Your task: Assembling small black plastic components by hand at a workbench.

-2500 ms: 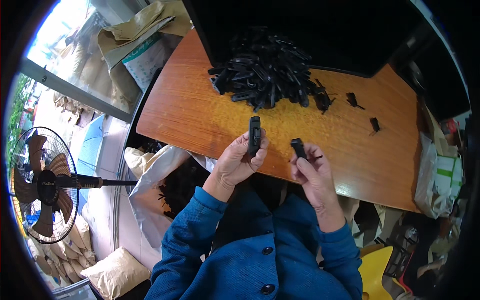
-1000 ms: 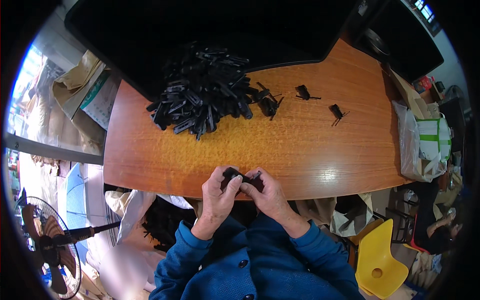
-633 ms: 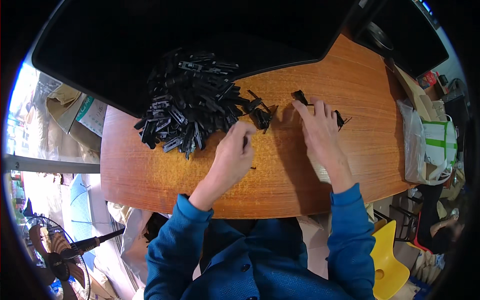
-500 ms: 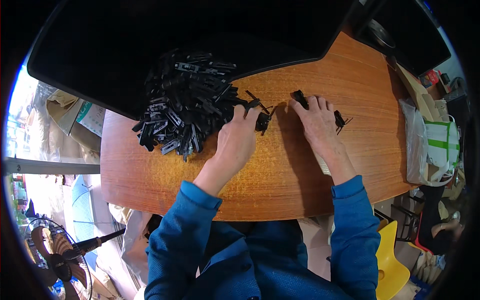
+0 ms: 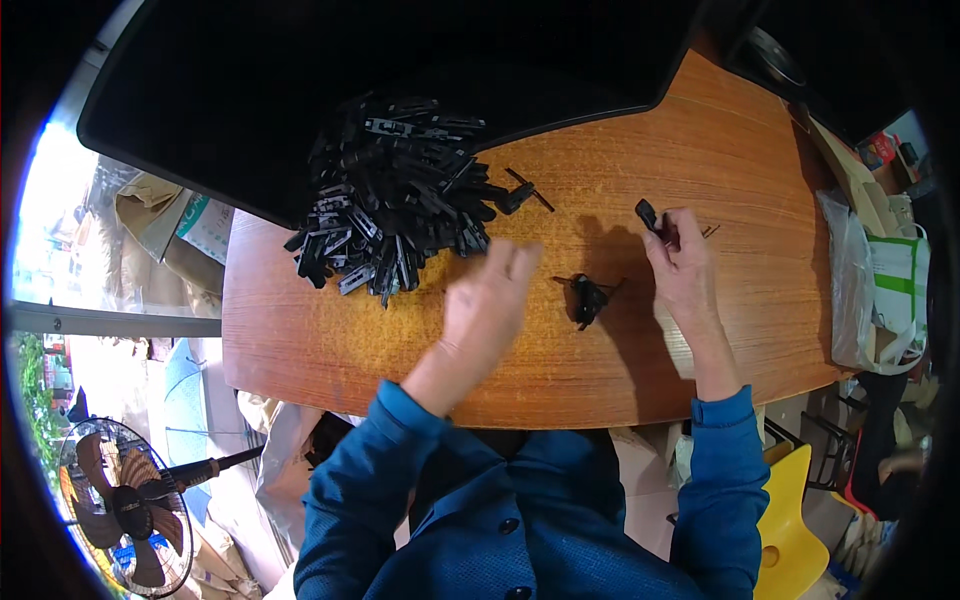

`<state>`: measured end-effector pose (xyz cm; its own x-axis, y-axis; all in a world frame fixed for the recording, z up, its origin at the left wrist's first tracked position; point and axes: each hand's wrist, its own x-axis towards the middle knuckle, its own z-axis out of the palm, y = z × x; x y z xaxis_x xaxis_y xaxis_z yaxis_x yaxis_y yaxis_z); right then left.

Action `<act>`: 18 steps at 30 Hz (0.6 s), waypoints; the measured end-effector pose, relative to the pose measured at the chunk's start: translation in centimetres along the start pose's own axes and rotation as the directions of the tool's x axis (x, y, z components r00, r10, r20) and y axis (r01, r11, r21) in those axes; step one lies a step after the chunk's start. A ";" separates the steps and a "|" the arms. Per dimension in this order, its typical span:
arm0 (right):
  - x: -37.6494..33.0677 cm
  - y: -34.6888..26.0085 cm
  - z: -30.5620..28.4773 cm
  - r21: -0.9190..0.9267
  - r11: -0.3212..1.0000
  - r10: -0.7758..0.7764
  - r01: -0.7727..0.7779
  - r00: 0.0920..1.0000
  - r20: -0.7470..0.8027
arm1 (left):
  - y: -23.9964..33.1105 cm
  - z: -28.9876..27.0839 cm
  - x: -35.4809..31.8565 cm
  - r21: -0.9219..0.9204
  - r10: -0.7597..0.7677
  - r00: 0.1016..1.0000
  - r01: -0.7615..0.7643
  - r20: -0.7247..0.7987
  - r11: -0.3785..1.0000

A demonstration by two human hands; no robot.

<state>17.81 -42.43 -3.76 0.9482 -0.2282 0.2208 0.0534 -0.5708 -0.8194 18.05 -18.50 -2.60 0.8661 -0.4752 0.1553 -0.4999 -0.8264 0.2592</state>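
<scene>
My right hand [image 5: 683, 265] is raised over the right part of the table, thumb and fingers closed on a small black plastic piece [image 5: 646, 213]. A thin dark rod shows beyond its fingers; whether it belongs to that piece I cannot tell. My left hand [image 5: 485, 305] hovers beside the near right edge of a heap of black plastic parts [image 5: 385, 200]. Its fingertips are smeared by motion, and nothing held shows. Between the hands lies a black part [image 5: 588, 300] with thin arms sticking out. Another black piece with a thin rod [image 5: 520, 195] lies at the heap's right side.
The wooden table [image 5: 450, 385] has a large black tray-like panel [image 5: 420, 50] along its far side. A clear plastic bag [image 5: 850, 290] and a white-green bag [image 5: 895, 290] stand at the right edge. A yellow chair [image 5: 790, 520] and a fan [image 5: 130, 510] are below.
My left hand has drawn back toward me from the black pieces. My right hand has risen with a black piece. A black part now lies nearer to me, between the hands.
</scene>
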 end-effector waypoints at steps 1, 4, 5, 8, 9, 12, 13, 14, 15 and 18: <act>-0.6 -0.6 -0.4 0.001 1.000 0.001 -0.001 1.000 -0.004 | -1.4 -0.6 0.5 0.015 0.008 0.999 -0.008 -0.044 1.000; -2.7 -2.6 -0.6 0.383 0.919 0.061 -0.094 0.993 0.098 | -4.0 -1.2 2.0 0.228 0.055 0.999 -0.053 0.000 0.972; -3.5 -3.1 -0.4 0.452 0.881 0.078 -0.137 0.986 0.147 | -4.6 -1.1 2.2 0.232 0.056 0.998 -0.053 -0.004 0.971; -6.3 -5.2 0.1 0.601 0.757 0.130 -0.257 0.960 0.247 | -5.5 -1.4 2.3 0.215 0.125 0.991 -0.110 -0.055 0.970; -7.1 -5.9 0.1 0.631 0.714 0.155 -0.303 0.948 0.279 | -5.3 -1.6 2.0 0.213 0.131 0.990 -0.116 -0.056 0.970; -9.3 -6.4 1.1 0.712 0.591 0.182 -0.379 0.922 0.340 | -4.7 -2.4 0.8 -0.267 -0.077 0.958 0.001 -0.275 0.964; -10.0 -6.6 1.5 0.760 0.493 0.201 -0.424 0.905 0.375 | -4.4 -2.5 0.3 -0.269 -0.077 0.957 0.000 -0.279 0.963; -10.5 -7.0 1.9 0.775 0.451 0.206 -0.442 0.897 0.391 | -3.9 -2.8 -0.5 -0.618 -0.254 0.958 0.122 -0.130 0.777; -11.0 -7.4 2.3 0.774 0.454 0.200 -0.441 0.897 0.394 | -3.6 -3.1 -1.4 -0.855 -0.357 0.931 0.244 0.074 0.458; -12.2 -9.0 3.4 0.794 0.374 0.228 -0.479 0.877 0.422 | -2.4 -4.1 -4.5 -0.960 -0.333 0.918 0.263 0.218 0.096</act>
<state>6.80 -31.83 -0.91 0.9763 0.0026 -0.2162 -0.1857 0.5225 -0.8321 15.35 -13.15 -0.03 0.9622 -0.2266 -0.1512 0.1744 0.0857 0.9809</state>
